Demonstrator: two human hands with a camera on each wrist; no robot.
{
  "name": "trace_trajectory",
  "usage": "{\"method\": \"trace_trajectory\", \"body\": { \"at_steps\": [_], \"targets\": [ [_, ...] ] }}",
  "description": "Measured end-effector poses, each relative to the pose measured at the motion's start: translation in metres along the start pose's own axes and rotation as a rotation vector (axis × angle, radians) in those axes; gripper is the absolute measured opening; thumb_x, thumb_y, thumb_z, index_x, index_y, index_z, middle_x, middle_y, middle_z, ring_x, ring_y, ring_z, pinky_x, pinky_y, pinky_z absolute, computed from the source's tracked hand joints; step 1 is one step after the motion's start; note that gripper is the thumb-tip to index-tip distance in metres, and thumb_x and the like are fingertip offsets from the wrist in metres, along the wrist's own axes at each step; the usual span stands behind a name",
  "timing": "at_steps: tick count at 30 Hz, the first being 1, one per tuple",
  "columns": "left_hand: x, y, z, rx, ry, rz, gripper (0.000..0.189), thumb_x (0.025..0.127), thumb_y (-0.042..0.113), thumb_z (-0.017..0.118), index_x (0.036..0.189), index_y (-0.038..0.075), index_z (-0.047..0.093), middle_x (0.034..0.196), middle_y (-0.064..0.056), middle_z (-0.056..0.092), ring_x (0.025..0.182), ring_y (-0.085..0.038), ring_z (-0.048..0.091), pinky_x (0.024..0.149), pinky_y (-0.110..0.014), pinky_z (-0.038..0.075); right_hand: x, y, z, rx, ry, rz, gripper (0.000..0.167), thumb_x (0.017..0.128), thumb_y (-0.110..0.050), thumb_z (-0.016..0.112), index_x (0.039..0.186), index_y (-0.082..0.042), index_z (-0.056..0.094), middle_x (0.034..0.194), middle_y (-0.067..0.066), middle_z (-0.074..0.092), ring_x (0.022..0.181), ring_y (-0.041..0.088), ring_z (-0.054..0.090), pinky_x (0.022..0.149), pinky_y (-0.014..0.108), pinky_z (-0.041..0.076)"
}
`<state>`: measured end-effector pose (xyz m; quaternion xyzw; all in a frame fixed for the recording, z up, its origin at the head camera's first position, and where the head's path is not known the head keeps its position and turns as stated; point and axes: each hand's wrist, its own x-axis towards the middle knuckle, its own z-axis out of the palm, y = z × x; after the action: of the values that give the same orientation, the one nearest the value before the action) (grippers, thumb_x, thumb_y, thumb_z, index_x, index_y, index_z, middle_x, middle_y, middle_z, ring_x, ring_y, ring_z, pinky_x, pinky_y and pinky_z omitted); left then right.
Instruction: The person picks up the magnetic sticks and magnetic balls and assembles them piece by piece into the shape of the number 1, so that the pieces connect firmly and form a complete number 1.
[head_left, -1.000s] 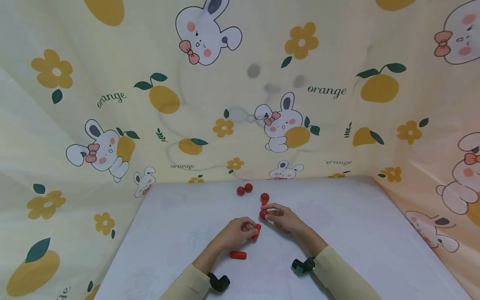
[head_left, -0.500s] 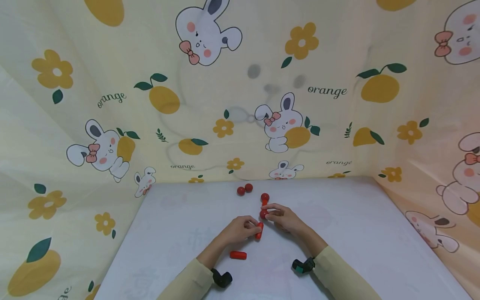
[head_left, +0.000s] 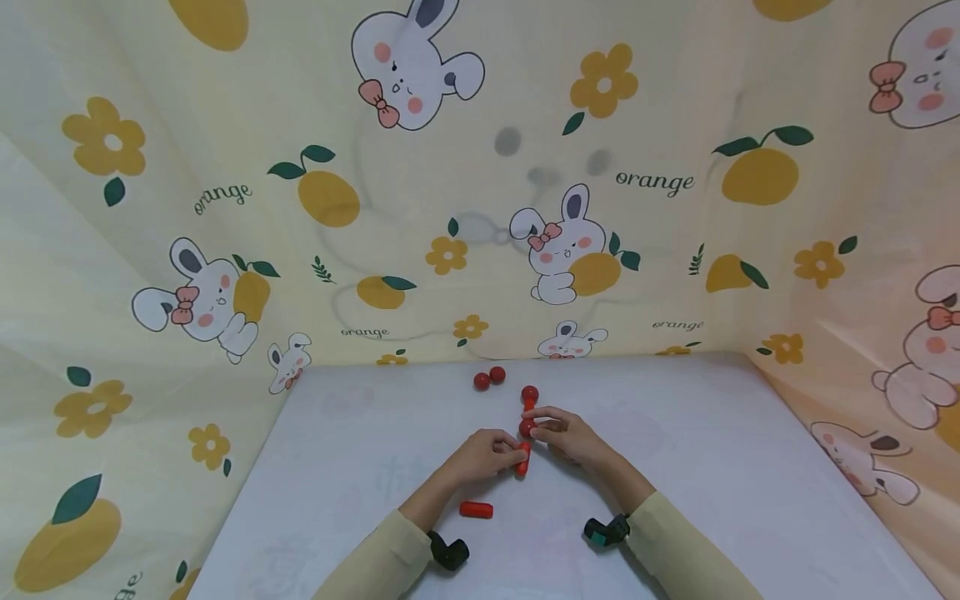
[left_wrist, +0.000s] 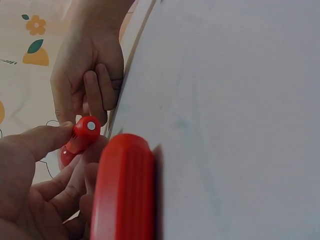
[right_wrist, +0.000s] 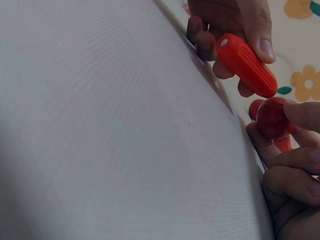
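My left hand (head_left: 482, 457) pinches a red ribbed toy building rod (right_wrist: 247, 66) between thumb and fingers; a pale round spot marks its end. Just beyond, my right hand (head_left: 576, 437) holds a shiny red ball (right_wrist: 273, 119) between thumb and fingers. From that ball another red rod (head_left: 529, 406) runs away to a second red ball (head_left: 530, 393), forming a line. In the head view, the far end of the left hand's rod is right at the near side of the held ball. Fingers partly cover both pieces.
A loose red rod (head_left: 476, 509) lies on the white table (head_left: 360, 475) near the left forearm, large in front in the left wrist view. Two loose red balls, one left (head_left: 482, 381) and one right (head_left: 497, 375), lie near the back edge. A printed cloth (head_left: 480, 167) rises behind.
My left hand has carried its rod right and slightly away from me, turning it into line with the ball. The right hand and its pieces have stayed put.
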<state>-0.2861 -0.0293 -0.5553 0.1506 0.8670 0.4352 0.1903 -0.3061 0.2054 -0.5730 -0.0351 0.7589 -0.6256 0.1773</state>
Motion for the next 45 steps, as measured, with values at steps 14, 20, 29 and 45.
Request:
{"method": "trace_trajectory", "body": {
  "at_steps": [14,20,29,45],
  "targets": [
    [0.0037,0.0025,-0.0004,-0.038,0.019,-0.030,0.026,0.100,0.036,0.078,0.113,0.014,0.079,0.082,0.003,0.073,0.079,-0.017,0.062,0.074,-0.031,0.049,-0.0002,-0.0028,0.0026,-0.014,0.020,0.031,0.035,0.102,-0.024,0.075,0.138,-0.022,0.072,0.126,0.007,0.073,0.081,0.019,0.050,0.063,0.026,0.038],
    [0.0060,0.0019,0.0003,-0.061,0.023,-0.039,0.026,0.100,0.037,0.078,0.113,0.014,0.079,0.081,0.002,0.073,0.079,-0.018,0.062,0.076,-0.033,0.049,-0.0014,-0.0054,0.0041,-0.016,0.028,0.029,0.035,0.102,-0.023,0.075,0.136,-0.021,0.073,0.123,0.007,0.074,0.081,0.020,0.052,0.062,0.026,0.038],
    [0.0084,-0.0007,0.0024,-0.083,0.034,-0.049,0.027,0.100,0.037,0.078,0.112,0.013,0.079,0.081,0.001,0.073,0.079,-0.018,0.062,0.076,-0.033,0.048,-0.0006,-0.0045,0.0047,-0.023,0.036,0.032,0.034,0.101,-0.024,0.077,0.135,-0.021,0.073,0.117,0.006,0.073,0.082,0.020,0.053,0.062,0.026,0.038],
    [0.0079,-0.0014,-0.0017,-0.123,0.007,-0.053,0.032,0.100,0.042,0.076,0.116,0.014,0.079,0.074,-0.002,0.068,0.071,-0.017,0.058,0.070,-0.031,0.043,0.0022,0.0015,0.0039,-0.115,0.049,-0.009,0.032,0.102,-0.025,0.076,0.134,-0.026,0.074,0.116,0.004,0.074,0.102,0.025,0.059,0.074,0.032,0.044]
  ]
}}
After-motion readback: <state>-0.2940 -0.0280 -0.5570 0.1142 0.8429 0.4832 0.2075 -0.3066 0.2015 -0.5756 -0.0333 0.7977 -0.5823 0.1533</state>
